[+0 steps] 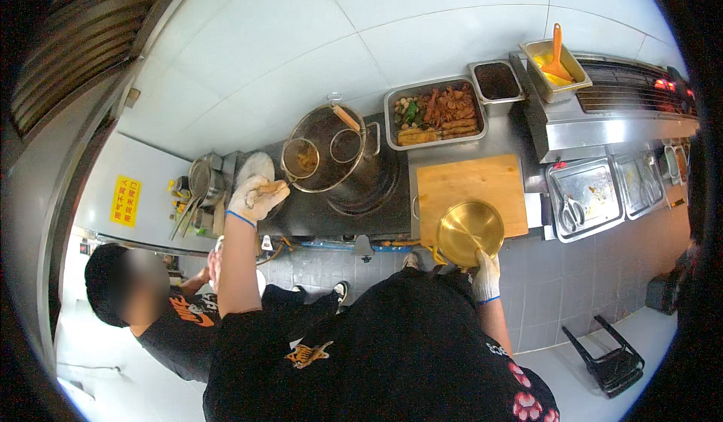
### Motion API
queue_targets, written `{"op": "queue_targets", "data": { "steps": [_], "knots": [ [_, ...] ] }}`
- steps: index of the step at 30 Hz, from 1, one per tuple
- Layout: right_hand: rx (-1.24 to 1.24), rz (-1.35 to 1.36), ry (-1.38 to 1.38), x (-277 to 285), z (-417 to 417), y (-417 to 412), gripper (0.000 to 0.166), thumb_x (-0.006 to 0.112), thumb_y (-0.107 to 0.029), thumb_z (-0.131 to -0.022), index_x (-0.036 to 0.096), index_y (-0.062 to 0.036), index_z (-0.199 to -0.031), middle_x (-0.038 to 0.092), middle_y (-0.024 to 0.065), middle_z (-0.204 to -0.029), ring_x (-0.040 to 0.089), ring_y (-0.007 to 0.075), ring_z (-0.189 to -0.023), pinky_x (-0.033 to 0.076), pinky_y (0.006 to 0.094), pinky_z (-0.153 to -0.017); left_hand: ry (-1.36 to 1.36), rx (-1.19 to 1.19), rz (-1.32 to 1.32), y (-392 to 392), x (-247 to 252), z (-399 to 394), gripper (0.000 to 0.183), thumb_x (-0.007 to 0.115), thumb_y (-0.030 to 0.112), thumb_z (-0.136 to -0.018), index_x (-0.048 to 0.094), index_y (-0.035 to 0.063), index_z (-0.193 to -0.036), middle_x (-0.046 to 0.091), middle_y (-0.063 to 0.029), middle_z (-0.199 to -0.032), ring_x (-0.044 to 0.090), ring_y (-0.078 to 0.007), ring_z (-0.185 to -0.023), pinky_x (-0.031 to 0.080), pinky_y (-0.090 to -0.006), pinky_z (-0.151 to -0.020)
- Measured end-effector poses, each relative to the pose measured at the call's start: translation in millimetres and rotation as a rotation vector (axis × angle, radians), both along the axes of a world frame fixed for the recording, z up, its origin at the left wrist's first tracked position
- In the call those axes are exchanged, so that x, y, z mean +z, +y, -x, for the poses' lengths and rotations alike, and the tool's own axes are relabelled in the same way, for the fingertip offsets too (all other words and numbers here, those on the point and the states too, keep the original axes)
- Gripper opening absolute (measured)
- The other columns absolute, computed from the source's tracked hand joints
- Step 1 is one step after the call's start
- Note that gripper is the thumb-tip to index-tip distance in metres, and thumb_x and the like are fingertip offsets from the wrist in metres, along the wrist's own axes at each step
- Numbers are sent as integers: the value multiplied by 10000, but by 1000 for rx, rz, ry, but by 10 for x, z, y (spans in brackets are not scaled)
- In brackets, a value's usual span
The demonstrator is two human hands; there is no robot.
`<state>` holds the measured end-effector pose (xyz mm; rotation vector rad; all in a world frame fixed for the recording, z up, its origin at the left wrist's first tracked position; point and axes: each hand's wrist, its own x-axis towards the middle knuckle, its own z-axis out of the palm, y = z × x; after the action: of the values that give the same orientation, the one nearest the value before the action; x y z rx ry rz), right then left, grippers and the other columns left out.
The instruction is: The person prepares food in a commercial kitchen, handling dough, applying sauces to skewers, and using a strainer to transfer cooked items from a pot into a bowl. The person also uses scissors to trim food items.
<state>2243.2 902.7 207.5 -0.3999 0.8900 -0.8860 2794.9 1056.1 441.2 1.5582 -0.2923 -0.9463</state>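
Note:
My left hand (255, 197), in a white knit glove with a blue cuff, is shut on a wooden handle (275, 191) beside the large metal pot (373, 149). Two round strainers hang inside the pot's rim, and the left one (305, 157) has yellowish food in it. My gloved right hand (487, 270) grips the near edge of a gold-coloured metal bowl (470, 232). This bowl looks bare inside and overlaps the front part of a wooden cutting board (472, 174).
Behind the board stand a steel tray of cooked food (435, 113) and a small steel container (497, 80). A grill (627, 86) and trays with scissors (571, 213) are on the right. At left, a person in a black cap (104, 280) stands close to my left arm.

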Motion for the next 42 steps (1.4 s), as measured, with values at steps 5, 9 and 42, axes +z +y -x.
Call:
{"op": "queue_targets", "data": {
  "steps": [5,9,42],
  "knots": [
    [31,-19,-15,-17,-31,-85,404,558,-73,-976,433,-29,-1357,666,162,-1004,654,246,-612,556,323,-472,870,377,359,-11,-294,68,260,565,-17,-800,551,-94,-1048,579,-249,-1051,587,-377,-943,580,-466,-800],
    [21,35,3,-261,32,-188,389,564,-78,-976,439,-23,-1341,657,161,-979,656,264,-618,559,341,-464,852,537,481,-419,-358,449,130,450,-82,-751,377,23,-727,453,-103,-733,529,-225,-664,580,-287,-562],
    [738,105,156,1709,-3303,-546,525,568,-180,-1002,293,-267,-1441,590,105,-1144,641,237,-831,560,354,-508,593,394,587,-421,-661,956,516,512,236,-988,325,146,-515,370,14,-550,367,-140,-421,255,-288,-348]
  ]
}}
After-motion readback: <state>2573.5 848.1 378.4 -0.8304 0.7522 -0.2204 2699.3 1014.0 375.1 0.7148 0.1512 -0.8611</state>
